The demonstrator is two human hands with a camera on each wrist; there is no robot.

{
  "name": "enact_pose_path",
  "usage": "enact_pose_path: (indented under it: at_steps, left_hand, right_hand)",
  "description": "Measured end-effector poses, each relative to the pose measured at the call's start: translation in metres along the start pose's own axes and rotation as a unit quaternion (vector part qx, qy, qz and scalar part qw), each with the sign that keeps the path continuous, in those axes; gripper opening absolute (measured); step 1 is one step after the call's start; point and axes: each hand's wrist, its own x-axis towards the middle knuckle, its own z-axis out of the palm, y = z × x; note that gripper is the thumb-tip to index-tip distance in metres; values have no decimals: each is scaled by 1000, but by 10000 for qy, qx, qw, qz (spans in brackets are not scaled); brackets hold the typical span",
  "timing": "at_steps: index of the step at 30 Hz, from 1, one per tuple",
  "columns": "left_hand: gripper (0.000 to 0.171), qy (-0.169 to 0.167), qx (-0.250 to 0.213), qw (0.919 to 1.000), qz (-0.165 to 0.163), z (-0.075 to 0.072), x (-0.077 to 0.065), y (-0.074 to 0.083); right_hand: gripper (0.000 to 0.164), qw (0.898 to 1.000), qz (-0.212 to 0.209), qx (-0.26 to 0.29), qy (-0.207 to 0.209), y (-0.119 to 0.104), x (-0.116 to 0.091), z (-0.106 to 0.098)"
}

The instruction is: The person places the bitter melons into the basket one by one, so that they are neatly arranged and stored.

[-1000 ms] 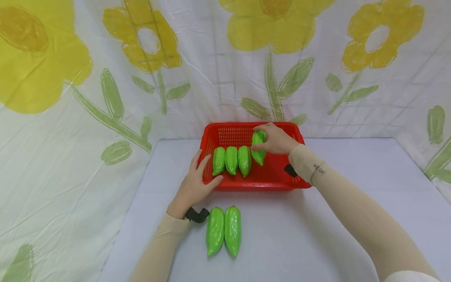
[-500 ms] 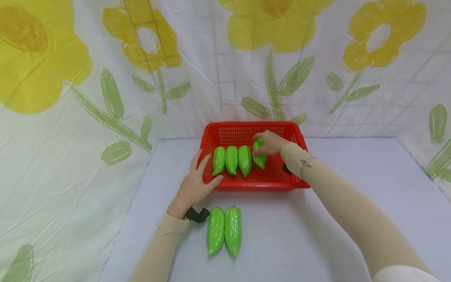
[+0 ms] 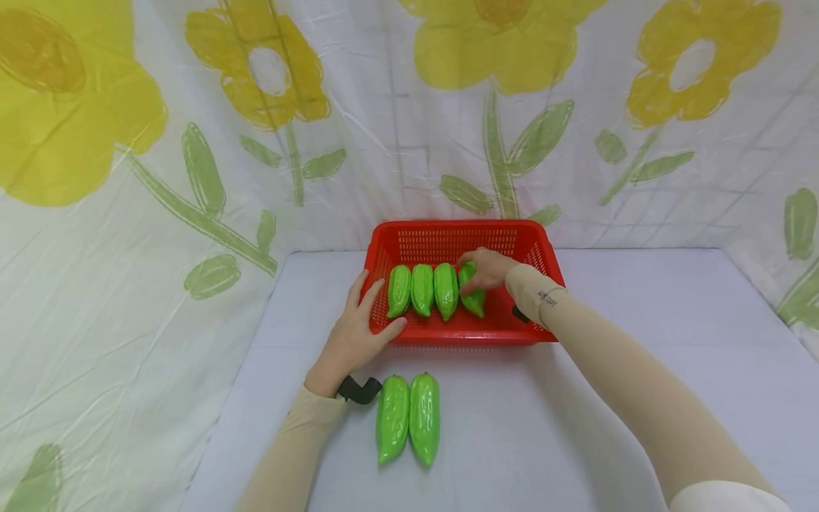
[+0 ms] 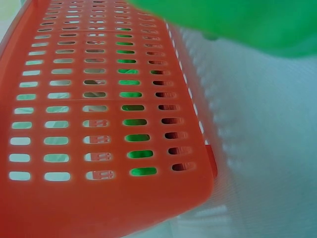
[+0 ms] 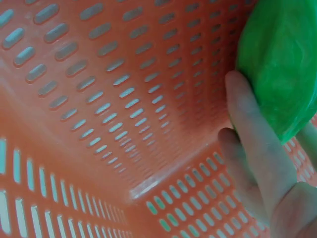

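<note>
My right hand point(image 3: 489, 269) holds a glossy, ridged green bitter melon point(image 3: 475, 302) by its upper part, low inside a red plastic basket point(image 3: 473, 336). In the right wrist view, fingers point(image 5: 257, 134) lie along that bitter melon point(image 5: 280, 64), and part of it leaves the frame. To its left, three similar bitter melons point(image 3: 422, 290) lie side by side in the basket. My left hand point(image 3: 352, 341) rests at the basket's left front corner, fingers spread along the rim and thumb by the front edge. The left wrist view shows the slotted basket wall point(image 4: 94, 109), not the hand.
Two more bitter melons point(image 3: 409, 419) lie together on the white table point(image 3: 512, 427), in front of the basket and close to the left wrist's black strap point(image 3: 360, 390). Behind the basket hangs a white curtain point(image 3: 358, 185) printed with yellow flowers.
The right hand has lowered its bitter melon towards the basket floor, beside the row of three. The left hand has kept its place at the corner.
</note>
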Motion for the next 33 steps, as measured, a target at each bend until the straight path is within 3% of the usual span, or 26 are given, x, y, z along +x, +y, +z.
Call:
enact_pose_path:
  at_steps: [12,33]
  left_hand:
    - [89,1,13,10000,7,0,0,0]
    - [87,-5,62,10000,20,0,0,1]
  right_hand:
    - [83,9999,13,151,-38,0,4,7]
    - [88,9998,64,130,-128,-1,3,6]
